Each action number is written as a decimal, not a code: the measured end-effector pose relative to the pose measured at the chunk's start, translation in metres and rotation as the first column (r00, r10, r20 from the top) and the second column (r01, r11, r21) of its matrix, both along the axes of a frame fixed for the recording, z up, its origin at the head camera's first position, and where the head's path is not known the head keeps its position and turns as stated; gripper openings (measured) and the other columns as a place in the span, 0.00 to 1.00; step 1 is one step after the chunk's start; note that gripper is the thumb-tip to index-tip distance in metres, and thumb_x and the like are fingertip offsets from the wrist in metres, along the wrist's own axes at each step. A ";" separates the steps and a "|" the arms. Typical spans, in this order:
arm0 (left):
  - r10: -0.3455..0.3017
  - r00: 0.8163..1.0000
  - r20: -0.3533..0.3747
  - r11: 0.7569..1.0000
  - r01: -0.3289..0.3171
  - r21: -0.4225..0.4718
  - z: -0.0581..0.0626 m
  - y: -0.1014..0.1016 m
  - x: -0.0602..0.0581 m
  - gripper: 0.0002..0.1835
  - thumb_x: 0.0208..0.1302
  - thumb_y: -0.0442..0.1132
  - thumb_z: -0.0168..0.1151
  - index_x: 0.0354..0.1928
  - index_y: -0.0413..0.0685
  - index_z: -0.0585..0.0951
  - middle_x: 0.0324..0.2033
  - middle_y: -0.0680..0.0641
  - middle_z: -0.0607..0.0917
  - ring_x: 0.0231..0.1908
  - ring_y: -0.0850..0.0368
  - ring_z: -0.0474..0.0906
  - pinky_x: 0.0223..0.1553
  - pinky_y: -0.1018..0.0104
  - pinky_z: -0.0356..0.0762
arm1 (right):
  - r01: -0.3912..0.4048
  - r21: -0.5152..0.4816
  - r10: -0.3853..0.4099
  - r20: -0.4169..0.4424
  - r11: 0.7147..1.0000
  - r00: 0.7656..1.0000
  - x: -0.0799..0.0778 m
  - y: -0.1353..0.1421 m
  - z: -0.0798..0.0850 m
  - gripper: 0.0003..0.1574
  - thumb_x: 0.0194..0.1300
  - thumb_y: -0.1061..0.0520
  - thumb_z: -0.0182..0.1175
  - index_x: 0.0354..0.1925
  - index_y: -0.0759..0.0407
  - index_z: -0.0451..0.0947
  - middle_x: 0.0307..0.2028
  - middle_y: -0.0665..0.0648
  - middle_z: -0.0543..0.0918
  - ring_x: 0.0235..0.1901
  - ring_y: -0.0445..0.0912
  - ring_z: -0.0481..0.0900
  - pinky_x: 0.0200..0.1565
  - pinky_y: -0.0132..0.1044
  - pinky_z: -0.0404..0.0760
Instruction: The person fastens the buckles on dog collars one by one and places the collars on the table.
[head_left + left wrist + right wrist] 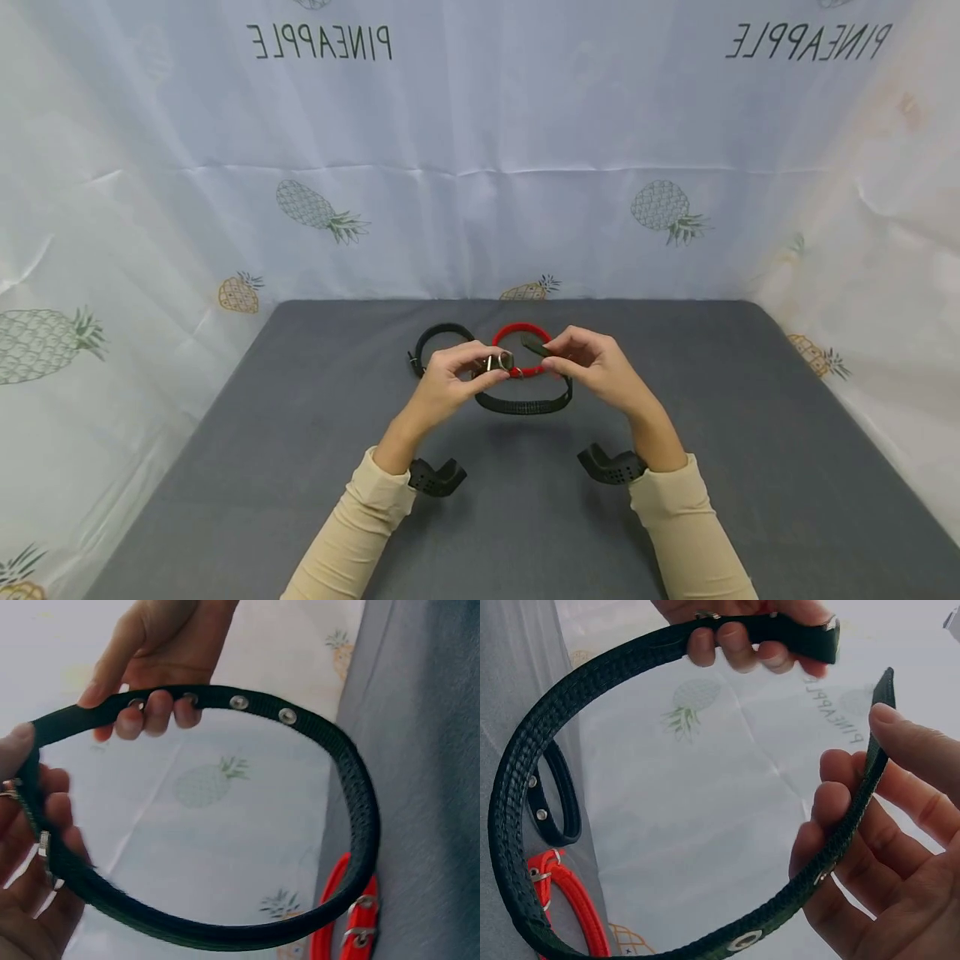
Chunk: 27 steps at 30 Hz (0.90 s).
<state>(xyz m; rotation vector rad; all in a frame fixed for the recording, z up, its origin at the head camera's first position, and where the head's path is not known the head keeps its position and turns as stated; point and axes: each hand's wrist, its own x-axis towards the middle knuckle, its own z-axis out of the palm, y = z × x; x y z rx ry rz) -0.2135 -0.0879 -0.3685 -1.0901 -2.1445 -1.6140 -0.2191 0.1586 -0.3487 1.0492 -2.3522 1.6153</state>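
Observation:
A dark green collar point(523, 407) is bent into a hanging loop between my two hands. At its buckle end, beside a metal ring and the buckle point(497, 362), my left hand point(447, 382) grips the strap. My right hand point(600, 369) pinches the opposite end close to the pointed tip point(886, 684), fingers behind the strap and thumb on top. Metal eyelets point(239, 702) run along that end. In the right wrist view a gap parts the tip from the buckle end, so the loop is unfastened.
Behind the held loop, a red collar point(517, 327) and a black collar point(431, 332) lie in rings on the grey table point(300, 433). Each wrist wears a black bracket, left point(438, 478) and right point(611, 468). A white pineapple-print curtain point(480, 233) stands around the table's back and sides.

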 end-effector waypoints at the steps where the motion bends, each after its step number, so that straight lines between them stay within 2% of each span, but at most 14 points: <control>1: 0.007 1.000 -0.018 1.000 -0.007 -0.024 0.002 -0.001 0.000 0.12 0.57 0.28 0.67 0.45 0.36 0.84 0.35 0.39 0.86 0.33 0.69 0.75 0.39 0.72 0.81 | 0.005 0.004 -0.005 -0.005 1.000 1.000 0.001 0.000 0.001 0.10 0.63 0.66 0.62 0.41 0.73 0.77 0.30 0.42 0.81 0.26 0.34 0.79 0.31 0.31 0.81; 5: 0.029 0.996 -0.083 0.995 -0.037 -0.092 0.005 -0.002 0.001 0.12 0.54 0.27 0.69 0.42 0.38 0.85 0.33 0.42 0.87 0.31 0.65 0.75 0.37 0.68 0.81 | 0.043 0.032 -0.042 -0.021 0.999 0.999 0.004 -0.001 0.003 0.09 0.61 0.65 0.64 0.40 0.70 0.79 0.31 0.57 0.83 0.27 0.32 0.80 0.30 0.32 0.81; 8: 0.043 0.995 -0.086 0.992 -0.053 -0.115 0.006 -0.004 0.002 0.11 0.55 0.28 0.69 0.42 0.39 0.85 0.33 0.43 0.87 0.31 0.64 0.76 0.37 0.67 0.82 | 0.060 0.045 -0.059 -0.025 0.997 0.998 0.006 -0.002 0.005 0.08 0.60 0.65 0.65 0.39 0.68 0.80 0.32 0.64 0.83 0.28 0.32 0.80 0.31 0.31 0.81; 12: 0.061 0.996 -0.070 0.989 -0.070 -0.130 0.006 -0.006 0.001 0.11 0.56 0.30 0.69 0.42 0.41 0.85 0.34 0.44 0.87 0.32 0.64 0.76 0.39 0.70 0.81 | 0.071 0.046 -0.070 -0.028 0.996 0.997 0.008 -0.003 0.008 0.07 0.59 0.66 0.66 0.38 0.66 0.81 0.33 0.64 0.84 0.29 0.33 0.81 0.33 0.30 0.81; 18: 0.070 0.995 -0.072 0.987 -0.080 -0.138 0.006 -0.007 0.000 0.11 0.56 0.30 0.69 0.43 0.40 0.85 0.34 0.43 0.87 0.32 0.62 0.77 0.40 0.69 0.82 | 0.079 0.063 -0.077 -0.029 0.995 0.997 0.011 -0.003 0.012 0.08 0.57 0.68 0.67 0.38 0.65 0.83 0.31 0.62 0.84 0.28 0.40 0.81 0.33 0.31 0.82; 27: 0.089 0.995 -0.047 0.984 -0.096 -0.152 0.006 -0.007 0.000 0.11 0.56 0.30 0.69 0.43 0.40 0.85 0.36 0.42 0.88 0.34 0.58 0.80 0.41 0.68 0.83 | 0.086 0.093 -0.085 -0.017 0.992 0.996 0.012 -0.002 0.011 0.08 0.56 0.67 0.67 0.37 0.65 0.83 0.30 0.62 0.84 0.27 0.35 0.78 0.31 0.29 0.81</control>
